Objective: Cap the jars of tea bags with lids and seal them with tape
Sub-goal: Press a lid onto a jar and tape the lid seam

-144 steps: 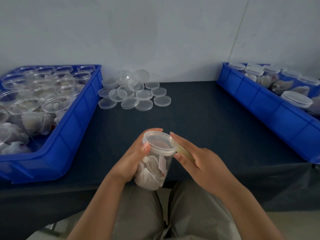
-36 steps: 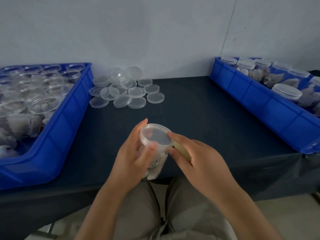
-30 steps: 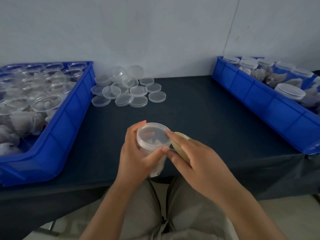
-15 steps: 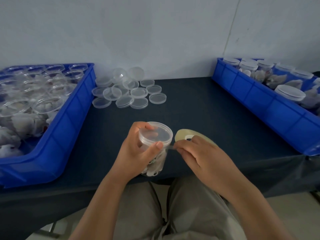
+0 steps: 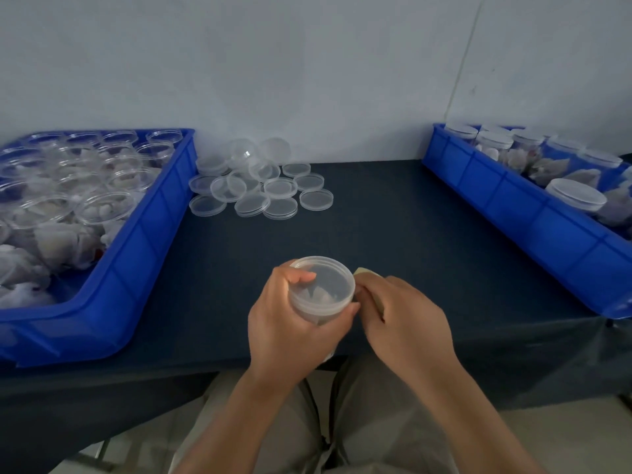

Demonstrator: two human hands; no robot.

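A clear plastic jar of tea bags (image 5: pixel 321 290) with a clear lid on it is held over the table's front edge. My left hand (image 5: pixel 284 323) grips the jar from the left, thumb and fingers curled round its upper wall. My right hand (image 5: pixel 403 316) is right beside the jar's right side and holds a yellowish roll of tape (image 5: pixel 367 280), mostly hidden by the fingers. Loose clear lids (image 5: pixel 260 186) lie in a pile at the back of the dark table.
A blue bin (image 5: pixel 136 241) at the left holds several uncapped jars of tea bags. Another blue bin (image 5: pixel 513 206) at the right holds several capped jars. The dark table (image 5: pixel 393 220) is backed by a white wall.
My right hand has moved back in against the jar's right side with the tape roll, which now shows less. My left hand has turned the jar slightly.
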